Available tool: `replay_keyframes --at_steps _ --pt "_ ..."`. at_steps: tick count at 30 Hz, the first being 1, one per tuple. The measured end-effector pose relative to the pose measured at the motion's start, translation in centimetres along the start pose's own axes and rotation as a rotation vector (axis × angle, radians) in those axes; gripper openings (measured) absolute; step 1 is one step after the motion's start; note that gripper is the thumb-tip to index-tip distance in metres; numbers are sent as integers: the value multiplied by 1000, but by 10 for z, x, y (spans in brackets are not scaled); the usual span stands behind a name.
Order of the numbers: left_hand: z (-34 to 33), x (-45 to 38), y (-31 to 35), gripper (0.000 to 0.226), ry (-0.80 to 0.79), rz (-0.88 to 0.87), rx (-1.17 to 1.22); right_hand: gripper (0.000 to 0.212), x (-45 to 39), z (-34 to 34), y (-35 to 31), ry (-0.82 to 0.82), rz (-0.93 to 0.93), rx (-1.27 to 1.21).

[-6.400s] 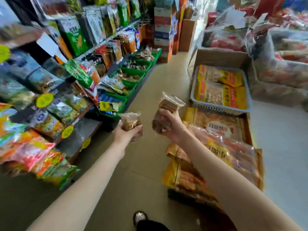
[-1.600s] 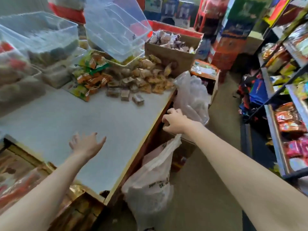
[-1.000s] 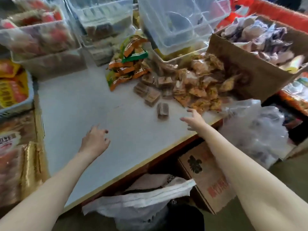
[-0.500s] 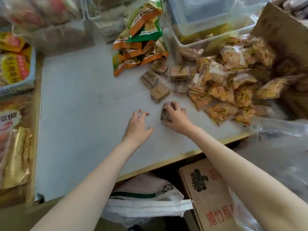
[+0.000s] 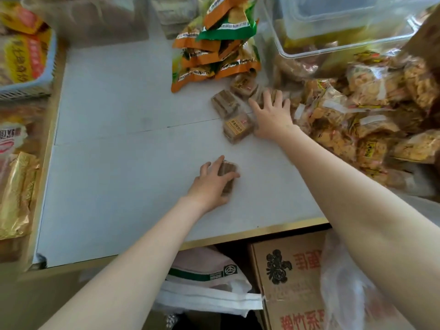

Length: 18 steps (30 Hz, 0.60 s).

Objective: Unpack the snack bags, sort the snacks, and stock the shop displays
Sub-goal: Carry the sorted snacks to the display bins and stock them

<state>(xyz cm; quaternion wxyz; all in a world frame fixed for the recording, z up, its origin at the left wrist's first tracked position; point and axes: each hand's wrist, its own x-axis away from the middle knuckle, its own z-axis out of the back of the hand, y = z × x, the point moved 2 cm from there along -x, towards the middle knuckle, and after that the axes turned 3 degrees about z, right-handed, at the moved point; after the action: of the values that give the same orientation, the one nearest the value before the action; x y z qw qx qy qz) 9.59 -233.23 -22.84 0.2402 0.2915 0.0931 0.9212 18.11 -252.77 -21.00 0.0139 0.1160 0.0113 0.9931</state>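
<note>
While under the left grip (image 5: 212,184), brown snack pack (image 5: 228,175) on table (image 5: 123,163).

There is one view only, from a wide-angle camera on the person's head, looking steeply down and forward over a white table (image 5: 123,177). It sits close: both forearms enter from the bottom edge and fill much of the lower frame. The left hand (image 5: 212,184) lies near the middle, the right hand (image 5: 271,117) beyond it and to the right. Past the right fingertips (image 5: 267,96) the frame ends at snack packs (image 5: 214,51) and a clear tub (image 5: 333,27). Below the wrists the table's near edge and a carton (image 5: 292,277) underneath show. Lines bend toward the edges.
</note>
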Motion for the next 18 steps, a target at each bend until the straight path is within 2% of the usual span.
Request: replay_keyframes --at_steps 2,5,6,8,9,11,14,16,18 --pt "5 0 -10 59 40 41 37 77 12 -2 -11 65 74 31" --pt "16 4 -29 57 100 182 132 71 39 -12 -23 108 242 -98" --pt "18 4 -34 55 111 214 167 65 43 -10 -19 179 240 -154" --pt "24 5 -38 44 138 227 237 54 30 0 -3 322 104 -267" --pt "26 5 -38 38 161 214 262 52 18 5 4 327 25 -319" --pt "28 4 -37 42 217 184 268 52 -8 8 14 193 -66 -385" --pt "26 0 -38 68 234 267 276 58 -26 1 11 -3 -77 -315" --pt "24 -5 -40 74 201 396 355 59 -22 -1 4 -9 -50 -218" --pt "23 -8 -39 72 199 454 418 57 -9 -3 -5 -11 12 -190"
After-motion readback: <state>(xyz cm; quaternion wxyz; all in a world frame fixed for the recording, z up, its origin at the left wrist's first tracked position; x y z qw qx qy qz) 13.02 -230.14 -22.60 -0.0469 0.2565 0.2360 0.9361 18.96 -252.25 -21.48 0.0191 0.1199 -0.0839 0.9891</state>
